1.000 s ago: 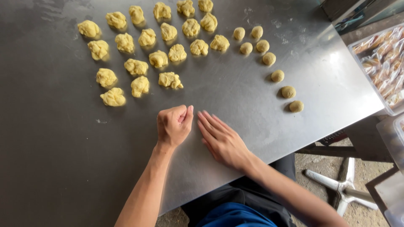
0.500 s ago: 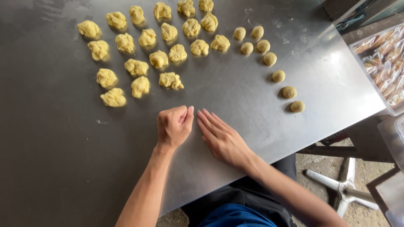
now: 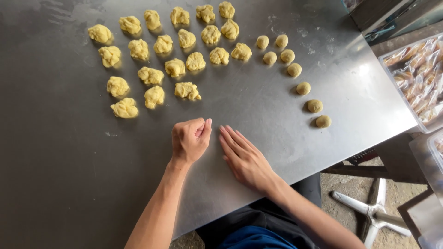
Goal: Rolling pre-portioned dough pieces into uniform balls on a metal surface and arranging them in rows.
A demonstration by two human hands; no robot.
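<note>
Filling most of the view, a grey steel desk (image 3: 69, 184) carries about 18 rough yellow dough lumps (image 3: 164, 64) across its far left and middle, with 8 small smooth dough balls (image 3: 295, 69) curving from the far middle toward the right edge, and a clear tray of wrapped snacks (image 3: 417, 76) sits off the desk's right side. At the near middle the left hand (image 3: 190, 140) rests on the steel with its fingers curled into a loose fist, whether around anything I cannot tell, while just beside it the right hand (image 3: 244, 159) lies flat, fingers straight and together, holding nothing; the closest lump (image 3: 187, 91) sits a little beyond the fist.
</note>
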